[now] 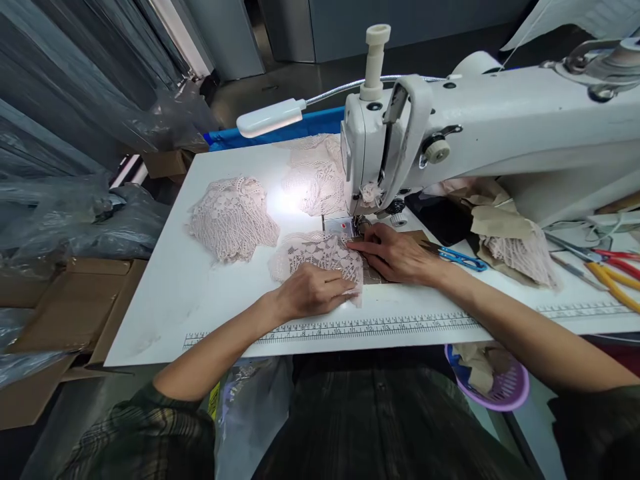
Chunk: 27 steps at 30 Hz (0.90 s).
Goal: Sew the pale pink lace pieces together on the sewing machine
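Note:
A pale pink lace piece [320, 248] lies on the table in front of the sewing machine's presser foot [357, 225]. My left hand [316, 291] is closed on its near edge, fingers curled over the lace. My right hand [397, 255] rests just right of the needle area, its fingers spread and lying flat. One fingertip touches the lace's right edge, and under the palm is a flat brown piece [374, 275]. Small blue-handled scissors [463, 259] lie beside my right wrist, with the blades partly behind the hand.
The white sewing machine [500, 127] spans the right side. A lace pile [235, 219] sits left, more lace [320, 173] behind. At right are beige and lace scraps [510, 230] and yellow-handled scissors [615, 283]. A ruler strip [350, 329] runs along the front; a purple basket [515, 390] stands below.

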{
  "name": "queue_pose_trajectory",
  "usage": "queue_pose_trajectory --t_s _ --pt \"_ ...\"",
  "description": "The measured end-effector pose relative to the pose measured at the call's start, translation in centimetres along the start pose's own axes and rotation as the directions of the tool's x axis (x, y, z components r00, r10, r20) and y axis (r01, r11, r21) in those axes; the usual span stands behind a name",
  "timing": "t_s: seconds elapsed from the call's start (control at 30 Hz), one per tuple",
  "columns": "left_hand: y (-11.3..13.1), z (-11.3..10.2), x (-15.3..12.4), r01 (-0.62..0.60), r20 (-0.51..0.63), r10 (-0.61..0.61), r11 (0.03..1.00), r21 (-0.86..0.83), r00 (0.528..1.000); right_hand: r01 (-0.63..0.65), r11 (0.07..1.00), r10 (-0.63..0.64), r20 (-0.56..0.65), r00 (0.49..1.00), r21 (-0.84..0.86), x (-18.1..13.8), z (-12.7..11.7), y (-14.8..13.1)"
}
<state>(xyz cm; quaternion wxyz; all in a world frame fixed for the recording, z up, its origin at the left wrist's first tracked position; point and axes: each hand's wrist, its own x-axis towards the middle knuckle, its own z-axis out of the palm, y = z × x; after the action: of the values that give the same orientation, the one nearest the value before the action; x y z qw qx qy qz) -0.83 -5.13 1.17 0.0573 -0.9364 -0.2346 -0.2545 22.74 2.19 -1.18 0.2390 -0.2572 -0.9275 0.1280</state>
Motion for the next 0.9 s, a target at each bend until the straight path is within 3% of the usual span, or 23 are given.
queue_pose_trajectory --t_s 0.1,0.3,0.63,0.9 --pt "-0.3 0.0 -0.1 0.003 -0.032 -0.003 1.000 0.015 0.999 -0.044 0.999 0.044 0.009 0.999 -0.002 -0.1 0.1 -0.2" --pt "-0.7 -0.2 0.3 0.034 0.026 -0.032 0.997 -0.063 0.999 -0.099 0.984 0.109 -0.059 0.992 0.151 -0.9 -0.1 0.2" --pt "-0.4 0.5 0.0 0.047 -0.017 -0.049 0.990 -0.130 0.999 -0.028 0.998 0.027 -0.016 1.000 -0.057 -0.4 0.3 -0.6" --pt "-1.1 0.6 0.1 0.023 0.012 -0.022 0.993 -0.120 1.000 -0.137 0.979 0.147 -0.054 0.988 0.151 -1.2 -1.0 -0.7"
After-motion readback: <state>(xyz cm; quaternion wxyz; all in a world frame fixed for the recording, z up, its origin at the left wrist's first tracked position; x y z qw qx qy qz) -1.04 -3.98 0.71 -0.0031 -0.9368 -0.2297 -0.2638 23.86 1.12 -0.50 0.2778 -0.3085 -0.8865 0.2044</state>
